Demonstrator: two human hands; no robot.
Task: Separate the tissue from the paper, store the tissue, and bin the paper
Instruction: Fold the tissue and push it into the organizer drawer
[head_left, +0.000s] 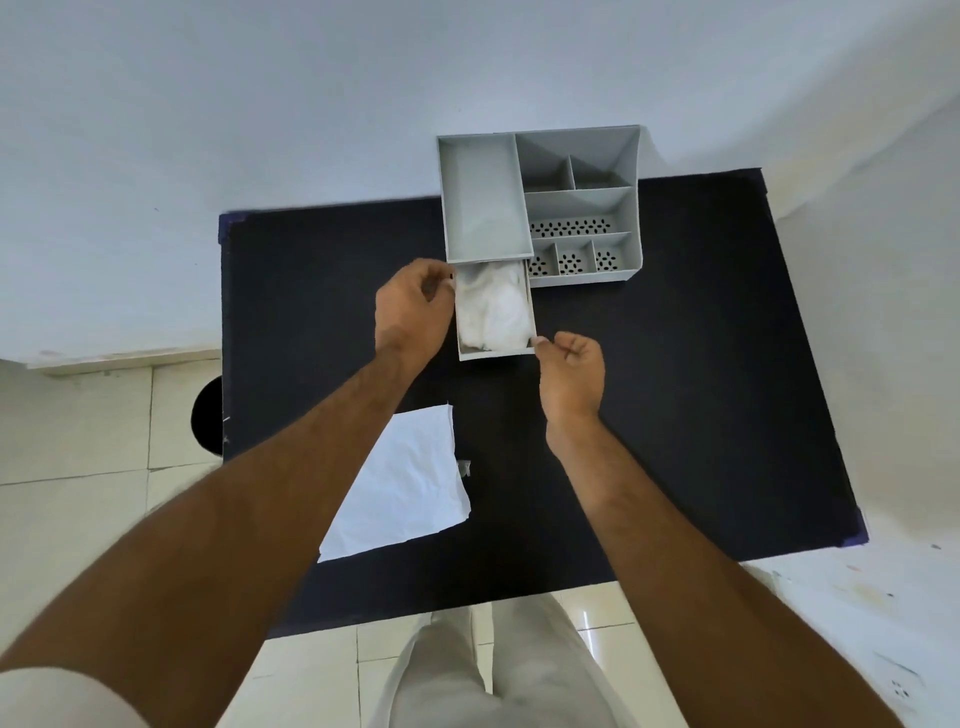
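Note:
A grey organizer (540, 208) stands at the back of the black table (675, 364). Its drawer (496, 354) is pulled out toward me, and crumpled white tissue (493, 312) lies inside it. My left hand (410, 306) is at the drawer's left wall, fingers curled near its back corner. My right hand (571, 371) is at the drawer's front right corner, with fingertips touching the rim. A flat white sheet of paper (400, 483) lies on the table nearer me, partly hidden under my left forearm.
A black round bin (208, 415) sits on the tiled floor left of the table. White walls close in behind and to the right. The organizer's open compartments (576, 208) hold nothing visible. A small grey scrap (464, 466) lies beside the paper.

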